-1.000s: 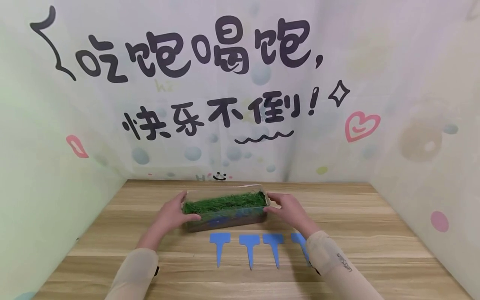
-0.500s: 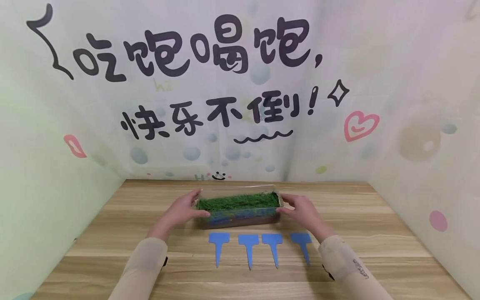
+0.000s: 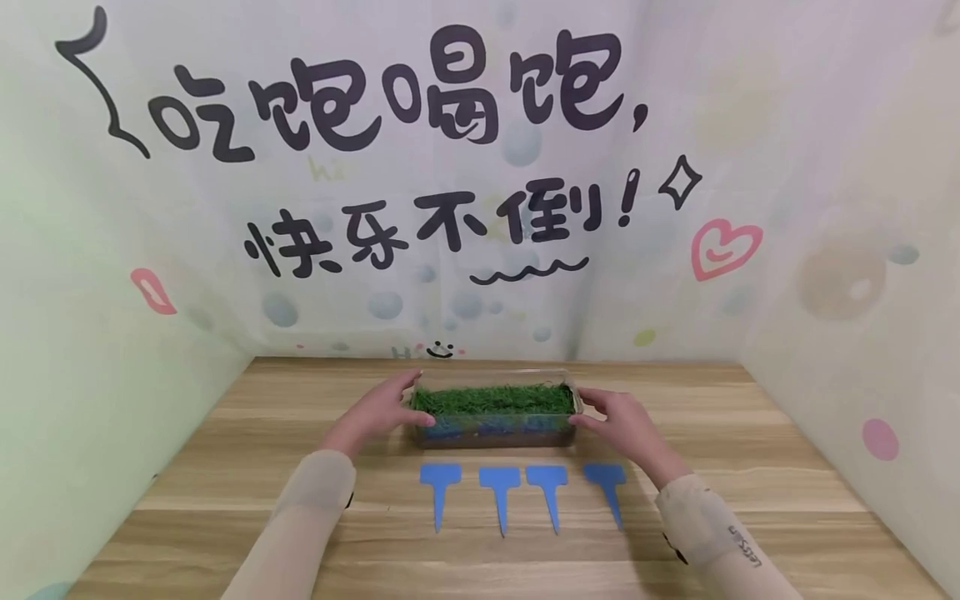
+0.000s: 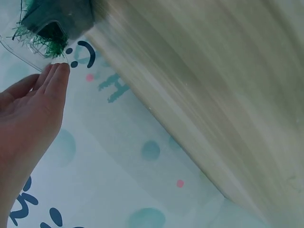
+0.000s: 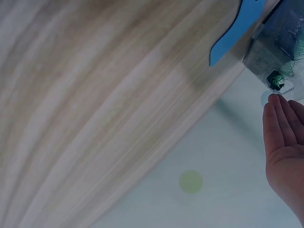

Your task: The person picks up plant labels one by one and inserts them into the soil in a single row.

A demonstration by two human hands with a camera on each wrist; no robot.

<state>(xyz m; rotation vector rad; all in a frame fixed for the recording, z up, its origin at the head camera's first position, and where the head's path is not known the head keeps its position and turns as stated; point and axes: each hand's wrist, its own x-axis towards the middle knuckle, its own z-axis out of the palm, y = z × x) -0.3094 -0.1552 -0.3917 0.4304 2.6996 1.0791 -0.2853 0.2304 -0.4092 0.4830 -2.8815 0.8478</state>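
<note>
A clear plastic box (image 3: 495, 439) sits toward the back of the table, with green artificial grass (image 3: 491, 400) along its top and blue and brown showing through its front wall. My left hand (image 3: 375, 412) holds the box's left end, thumb on the front and fingers reaching round the side. At the opposite end, my right hand (image 3: 622, 425) grips in the same way, its thumb at the front corner. Both wrist views catch only an end of the box, close to the fingertips. In front of it lie several blue T-shaped plant labels (image 3: 500, 478), points toward me.
The wood-grain table (image 3: 480, 567) ends at a printed fabric backdrop (image 3: 465, 317) close behind the box. Pale side walls (image 3: 862, 333) rise on the left and right. The rightmost blue label (image 3: 604, 475) lies near my right forearm.
Both hands have moved the box to the right and turned it straighter, front edge now nearly level. The rightmost label, partly covered by my right sleeve earlier, now shows fully. The labels have stayed put.
</note>
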